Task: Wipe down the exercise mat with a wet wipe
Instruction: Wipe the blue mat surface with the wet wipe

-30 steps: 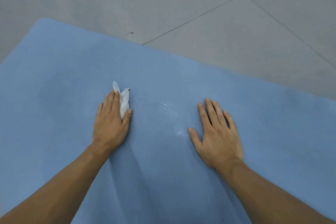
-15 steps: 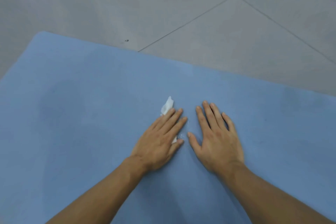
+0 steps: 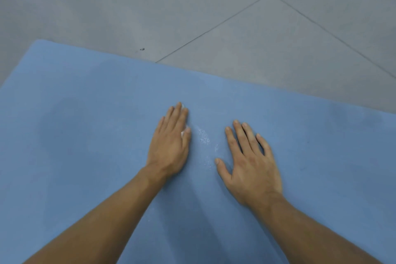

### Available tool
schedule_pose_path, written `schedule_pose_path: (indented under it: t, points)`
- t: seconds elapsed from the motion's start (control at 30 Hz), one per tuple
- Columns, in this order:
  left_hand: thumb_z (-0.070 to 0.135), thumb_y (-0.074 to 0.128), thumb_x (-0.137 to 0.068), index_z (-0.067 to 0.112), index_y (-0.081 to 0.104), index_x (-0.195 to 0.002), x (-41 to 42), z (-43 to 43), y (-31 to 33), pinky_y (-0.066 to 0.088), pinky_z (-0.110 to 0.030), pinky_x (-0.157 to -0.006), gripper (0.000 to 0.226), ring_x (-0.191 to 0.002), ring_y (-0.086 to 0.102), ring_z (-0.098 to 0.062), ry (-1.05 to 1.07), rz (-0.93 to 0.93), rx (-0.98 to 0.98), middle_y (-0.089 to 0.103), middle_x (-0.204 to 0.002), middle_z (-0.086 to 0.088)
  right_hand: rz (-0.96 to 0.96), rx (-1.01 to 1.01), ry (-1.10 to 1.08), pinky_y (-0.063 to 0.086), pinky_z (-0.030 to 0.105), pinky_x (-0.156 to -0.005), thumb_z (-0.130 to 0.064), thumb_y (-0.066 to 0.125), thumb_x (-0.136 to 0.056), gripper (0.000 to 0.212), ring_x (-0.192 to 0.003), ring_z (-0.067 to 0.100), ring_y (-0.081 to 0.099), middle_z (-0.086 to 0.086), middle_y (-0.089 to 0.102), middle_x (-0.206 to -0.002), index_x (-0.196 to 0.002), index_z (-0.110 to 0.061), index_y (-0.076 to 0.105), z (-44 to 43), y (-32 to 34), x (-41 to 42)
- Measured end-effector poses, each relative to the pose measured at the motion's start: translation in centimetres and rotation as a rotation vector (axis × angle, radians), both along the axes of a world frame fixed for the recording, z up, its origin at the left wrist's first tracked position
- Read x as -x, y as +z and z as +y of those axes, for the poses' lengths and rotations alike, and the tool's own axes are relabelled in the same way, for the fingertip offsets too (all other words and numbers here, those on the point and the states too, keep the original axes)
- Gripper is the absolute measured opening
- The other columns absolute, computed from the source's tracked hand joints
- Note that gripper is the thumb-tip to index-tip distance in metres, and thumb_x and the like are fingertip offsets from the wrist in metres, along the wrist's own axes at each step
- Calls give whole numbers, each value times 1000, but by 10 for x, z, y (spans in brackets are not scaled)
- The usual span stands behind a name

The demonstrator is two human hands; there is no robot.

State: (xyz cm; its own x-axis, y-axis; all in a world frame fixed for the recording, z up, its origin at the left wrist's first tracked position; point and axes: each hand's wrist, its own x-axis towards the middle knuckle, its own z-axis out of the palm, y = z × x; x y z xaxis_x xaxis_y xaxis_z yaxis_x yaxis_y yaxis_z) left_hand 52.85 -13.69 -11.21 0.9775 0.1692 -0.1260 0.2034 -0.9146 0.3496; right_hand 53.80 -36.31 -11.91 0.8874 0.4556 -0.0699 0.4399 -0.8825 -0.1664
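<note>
The soft blue foam exercise mat lies flat on the floor, filling the lower part of the view. The white wet wipe sits near the middle of the mat, almost wholly hidden; only small white bits show. The left hand presses it flat onto the mat with straight fingers held close together. A patch of wet white flecks glistens on the mat just beside that hand. The right hand rests palm-down on the mat, fingers spread. The grey tiled floor lies beyond the mat's far edge.
</note>
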Motion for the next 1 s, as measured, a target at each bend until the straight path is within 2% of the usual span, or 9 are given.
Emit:
schedule_pose_path:
  t: [0.13, 0.23, 0.3, 0.43, 0.57, 0.73, 0.8, 0.9, 1.0]
  points:
    - [31, 23, -104, 10, 22, -161, 21, -50, 8, 6, -36, -129, 61, -159, 1, -13, -383, -7, 91, 8, -171, -1, 14, 3, 5, 15, 45, -127, -60, 29, -98, 81, -159, 17, 5, 4, 11, -172, -163, -13, 20, -1, -1, 0]
    - [35, 23, -106, 16, 14, -164, 31, -61, 9, 4, -34, -129, 61, -158, -4, -7, -459, 50, 144, 3, -172, 5, 39, 10, -12, 10, 42, -128, -61, 27, -94, 90, -159, 16, -4, 6, 0, -173, -164, -8, 9, -1, -3, 0]
    - [43, 19, -107, 20, 11, -164, 25, -54, 9, 1, -33, -129, 62, -157, -8, -5, -497, 73, 64, -2, -172, 8, 42, -3, -33, 9, 42, -128, -64, 29, -93, 92, -159, 17, -4, 7, -2, -172, -164, -8, 7, 0, -4, 0]
    - [50, 15, -106, 35, 4, -162, -2, -21, 5, -11, -31, -126, 59, -156, -14, -6, -621, 72, -201, -10, -170, 12, 24, -42, -43, 14, 42, -127, -64, 29, -97, 89, -159, 20, 6, 9, 7, -172, -163, -5, 16, 1, -2, -1]
    - [49, 10, -106, 35, 5, -162, -34, 14, 2, -4, -34, -127, 58, -158, -3, -11, -490, 46, -289, -2, -170, 13, 29, -30, -42, 14, 42, -127, -62, 31, -97, 88, -159, 19, 5, 9, 6, -172, -163, -6, 16, 0, -2, 0]
    - [43, 14, -108, 24, 17, -164, -77, 44, 0, 3, -40, -128, 59, -159, 3, -17, 18, 43, -254, 5, -172, 6, 34, -20, -40, 11, 41, -127, -63, 29, -97, 89, -159, 18, 2, 8, 4, -172, -163, -6, 13, 1, 0, -1]
    - [44, 16, -108, 23, 18, -163, -84, 38, 0, 7, -42, -128, 59, -159, 4, -19, 131, 45, -190, 8, -173, 3, 33, -22, -44, 11, 41, -127, -63, 30, -97, 89, -159, 18, 3, 7, 5, -172, -163, -7, 12, 1, -1, -1]
    - [46, 18, -109, 26, 18, -163, -73, 12, 0, 7, -41, -128, 58, -159, 3, -17, 42, 28, -75, 7, -173, 2, 30, -34, -48, 11, 41, -127, -62, 32, -97, 88, -159, 19, 6, 8, 8, -172, -163, -6, 16, 1, 0, -1]
    - [44, 16, -109, 29, 8, -165, -41, -12, 4, 5, -39, -129, 59, -158, -3, -11, -158, 51, -36, 2, -172, 6, 31, -43, -50, 14, 42, -127, -62, 34, -96, 88, -159, 20, 8, 9, 11, -172, -162, -5, 19, 1, -1, -1]
